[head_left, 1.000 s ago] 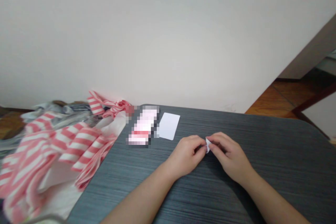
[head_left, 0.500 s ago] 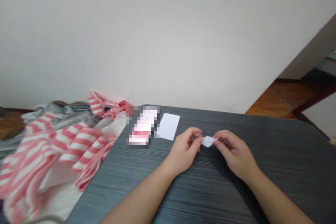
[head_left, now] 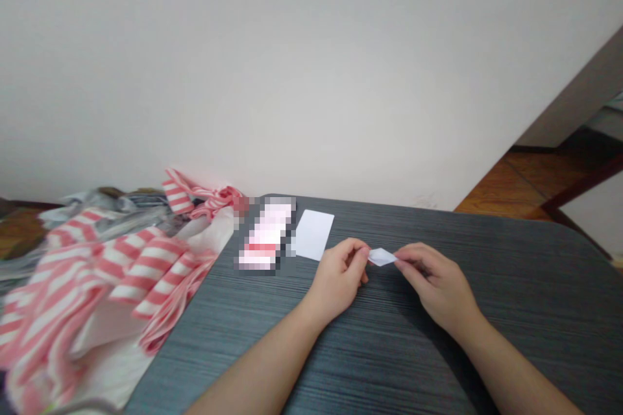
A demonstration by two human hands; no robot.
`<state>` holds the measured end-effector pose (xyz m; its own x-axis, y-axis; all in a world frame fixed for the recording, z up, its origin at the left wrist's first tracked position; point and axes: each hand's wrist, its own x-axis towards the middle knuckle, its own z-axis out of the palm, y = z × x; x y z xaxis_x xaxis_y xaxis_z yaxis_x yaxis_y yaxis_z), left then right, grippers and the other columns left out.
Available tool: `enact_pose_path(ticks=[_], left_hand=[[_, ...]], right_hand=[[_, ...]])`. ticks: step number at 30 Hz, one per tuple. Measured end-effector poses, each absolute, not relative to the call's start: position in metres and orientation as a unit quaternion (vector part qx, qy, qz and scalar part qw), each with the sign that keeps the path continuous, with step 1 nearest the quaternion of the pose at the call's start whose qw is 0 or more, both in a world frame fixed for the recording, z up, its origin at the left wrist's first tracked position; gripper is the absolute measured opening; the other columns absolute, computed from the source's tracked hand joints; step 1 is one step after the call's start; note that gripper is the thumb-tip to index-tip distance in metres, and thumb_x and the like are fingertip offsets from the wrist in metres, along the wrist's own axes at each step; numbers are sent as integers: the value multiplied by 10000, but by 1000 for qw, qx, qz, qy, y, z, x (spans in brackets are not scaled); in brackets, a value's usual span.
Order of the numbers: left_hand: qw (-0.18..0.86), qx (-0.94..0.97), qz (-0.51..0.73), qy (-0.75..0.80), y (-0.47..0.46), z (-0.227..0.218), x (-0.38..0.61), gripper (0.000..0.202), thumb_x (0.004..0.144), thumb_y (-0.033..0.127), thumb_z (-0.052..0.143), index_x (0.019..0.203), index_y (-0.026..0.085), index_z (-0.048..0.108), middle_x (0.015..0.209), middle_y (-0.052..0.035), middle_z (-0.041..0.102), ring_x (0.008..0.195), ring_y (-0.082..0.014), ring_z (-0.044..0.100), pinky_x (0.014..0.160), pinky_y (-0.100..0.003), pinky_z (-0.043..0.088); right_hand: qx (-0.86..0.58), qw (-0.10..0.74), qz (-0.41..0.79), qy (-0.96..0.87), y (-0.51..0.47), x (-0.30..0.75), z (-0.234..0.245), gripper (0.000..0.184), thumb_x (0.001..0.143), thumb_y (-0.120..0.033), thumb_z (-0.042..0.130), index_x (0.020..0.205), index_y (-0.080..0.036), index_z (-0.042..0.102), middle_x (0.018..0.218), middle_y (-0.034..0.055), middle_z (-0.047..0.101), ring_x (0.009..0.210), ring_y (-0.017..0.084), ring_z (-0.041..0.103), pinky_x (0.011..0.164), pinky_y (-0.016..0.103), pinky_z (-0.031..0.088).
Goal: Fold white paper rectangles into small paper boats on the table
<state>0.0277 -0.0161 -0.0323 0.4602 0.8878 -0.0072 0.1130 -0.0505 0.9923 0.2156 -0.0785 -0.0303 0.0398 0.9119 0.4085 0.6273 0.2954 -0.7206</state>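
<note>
White folded paper (head_left: 382,257), pressed into a small pointed diamond, held up between both hands over the tabletop! Long axis nearly level, stretched crosswise from hand to hand, one sharp point aimed at each palm. Narrow, firm pinch from the right hand (head_left: 438,282) on the right-hand point, with most of that end tucked out of sight behind the fingertips. Left hand (head_left: 338,279) curled just as narrowly, drawn in tight at the other point, though contact or a sliver of gap impossible to call from this angle. Paper roughly midway between the two wrists, yet more of it exposed on the left side, and the right hand plainly the one carrying it. Both forearms angled in from the bottom corners of the view, meeting at that tiny fold.

Farther up the dark grey wood-grain tabletop (head_left: 491,343), a blank white card (head_left: 312,235) set flat, just beyond the left hand and well clear of the fold. Next to it, just to the left, a pink and white packet (head_left: 265,233), pixelated beyond reading. Past the table's left edge, a heap of pink-and-white striped cloth (head_left: 114,292), rumpled and spilling out of the view. Pale wall (head_left: 292,65) behind it all, with a strip of wooden floor (head_left: 530,181) off to the right.
</note>
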Motion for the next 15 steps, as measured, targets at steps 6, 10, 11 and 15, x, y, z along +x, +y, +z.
enact_pose_path(ticks=[6,10,11,15], left_hand=[[588,608,349,403,-15,-33,29,252,902,404,514,847,169,588,552,32,574,467,-106,522,483,-209,416],[593,607,349,398,-14,-33,29,258,901,413,518,850,169,586,554,33,575,468,-103,521,475,-205,406],[593,608,349,397,-14,-33,29,258,903,414,519,853,170,585,555,34,574,468,-102,521,478,-205,408],[593,604,351,400,-15,-32,29,257,903,415,523,851,169,581,551,37,567,471,-102,520,478,-204,409]], right_hand=[[-562,443,156,-682,-79,217,-32,110,907,-241,587,875,-235,693,904,51,728,825,211,681,744,329,538],[-560,441,148,-685,-79,217,-33,108,906,-241,590,880,-233,694,903,52,730,830,213,685,748,330,543],[-560,439,145,-687,-79,217,-32,107,906,-238,590,880,-232,693,900,51,729,828,211,685,747,327,543],[-563,424,128,-698,-79,217,-29,106,905,-221,591,884,-229,694,889,49,724,817,203,683,744,315,540]])
